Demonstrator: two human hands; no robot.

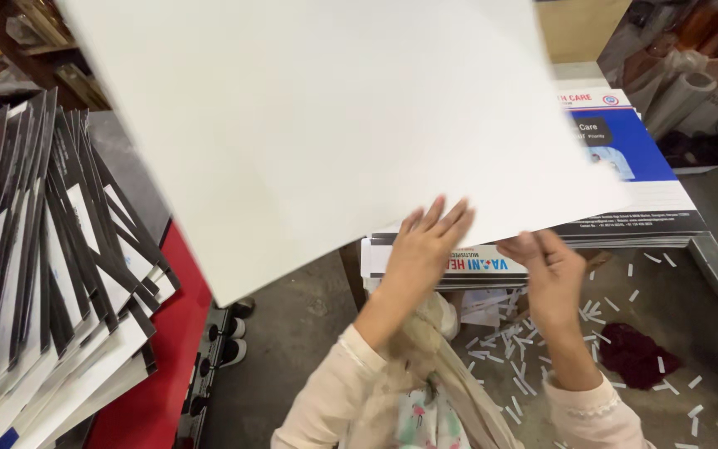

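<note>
In the head view, a large white sheet (334, 125) is filling the upper middle of the picture, tilted, with its lower edge coming down to the hands. The left hand (421, 245) is lying flat against this lower edge, fingers spread and straight, not clenched. The right hand (552, 270) is touching the sheet's edge just beside it; the fingers are bent, but I cannot tell if they are really gripping the sheet.

Behind the hands a stack of printed boards (625, 199) is lying flat, with a blue and white top print, partly hidden under the sheet. On the left, another fanned pile of boards (51, 274) with dark edges is leaning on a red surface (164, 366). Small white paper strips (517, 357) and a dark red cloth (635, 353) are lying on the grey floor near the right arm.
</note>
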